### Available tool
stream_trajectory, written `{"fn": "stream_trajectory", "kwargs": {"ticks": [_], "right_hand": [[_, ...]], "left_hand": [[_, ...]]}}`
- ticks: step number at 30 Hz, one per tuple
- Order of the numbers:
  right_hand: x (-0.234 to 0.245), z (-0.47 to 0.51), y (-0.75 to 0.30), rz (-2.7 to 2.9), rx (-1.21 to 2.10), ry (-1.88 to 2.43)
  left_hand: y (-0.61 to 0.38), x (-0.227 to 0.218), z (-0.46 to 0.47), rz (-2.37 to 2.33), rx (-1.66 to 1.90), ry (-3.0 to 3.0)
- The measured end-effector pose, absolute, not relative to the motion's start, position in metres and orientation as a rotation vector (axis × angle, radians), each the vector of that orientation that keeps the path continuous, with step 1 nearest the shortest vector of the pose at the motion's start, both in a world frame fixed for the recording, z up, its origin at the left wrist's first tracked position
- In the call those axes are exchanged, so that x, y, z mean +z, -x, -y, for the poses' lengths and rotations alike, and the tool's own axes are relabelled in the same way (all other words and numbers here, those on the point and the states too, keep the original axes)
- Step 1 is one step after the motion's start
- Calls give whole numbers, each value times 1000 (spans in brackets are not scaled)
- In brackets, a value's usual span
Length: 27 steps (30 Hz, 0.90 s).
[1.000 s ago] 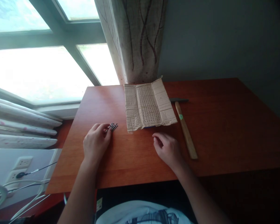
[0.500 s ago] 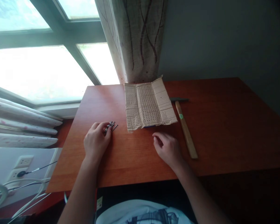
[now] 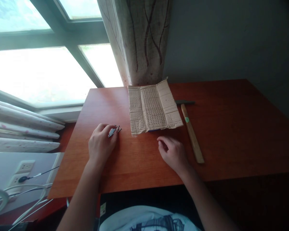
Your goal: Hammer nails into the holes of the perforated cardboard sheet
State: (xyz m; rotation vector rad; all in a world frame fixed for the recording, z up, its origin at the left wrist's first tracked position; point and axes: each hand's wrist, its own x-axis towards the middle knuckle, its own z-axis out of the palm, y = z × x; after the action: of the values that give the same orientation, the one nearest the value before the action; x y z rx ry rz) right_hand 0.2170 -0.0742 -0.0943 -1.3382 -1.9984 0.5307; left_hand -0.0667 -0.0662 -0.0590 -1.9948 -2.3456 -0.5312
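Note:
Several thin metal nails (image 3: pixel 111 132) lie at the left of the tabletop. My left hand (image 3: pixel 101 141) is closed around part of this small pile, thumb on the near side and fingers curled over the far side. Some nail ends (image 3: pixel 119 128) stick out beyond the fingertips. My right hand (image 3: pixel 172 153) rests on the wood with its fingers loosely curled in, and nothing shows in it. Just past it lies a creased cardboard sheet (image 3: pixel 154 107) with rows of small holes in its middle panel. To its right is a hammer (image 3: pixel 192 136) with a wooden handle, its head partly behind the cardboard.
The brown wooden table (image 3: pixel 231 128) meets a wall at the back. A patterned curtain (image 3: pixel 146 41) hangs behind the cardboard, beside a bright window (image 3: pixel 38 73). At the lower left, white cables (image 3: pixel 26 192) run near a wall socket (image 3: pixel 25 166).
My left hand has shifted slightly right and the nails at its fingertips lie differently, more of them showing side by side. My right hand, the cardboard and the hammer have stayed put.

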Motion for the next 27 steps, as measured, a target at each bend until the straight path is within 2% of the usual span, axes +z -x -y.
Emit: {"fn": "stream_trajectory", "kwargs": {"ticks": [9,27], "right_hand": [[-95,74,-216,1988,516,1335],[-96,75,-217,1985,528,1330]], "left_hand": [[63,-54,52,2287,-346,2014],[65,-59,53,2328,-387,1967]]}}
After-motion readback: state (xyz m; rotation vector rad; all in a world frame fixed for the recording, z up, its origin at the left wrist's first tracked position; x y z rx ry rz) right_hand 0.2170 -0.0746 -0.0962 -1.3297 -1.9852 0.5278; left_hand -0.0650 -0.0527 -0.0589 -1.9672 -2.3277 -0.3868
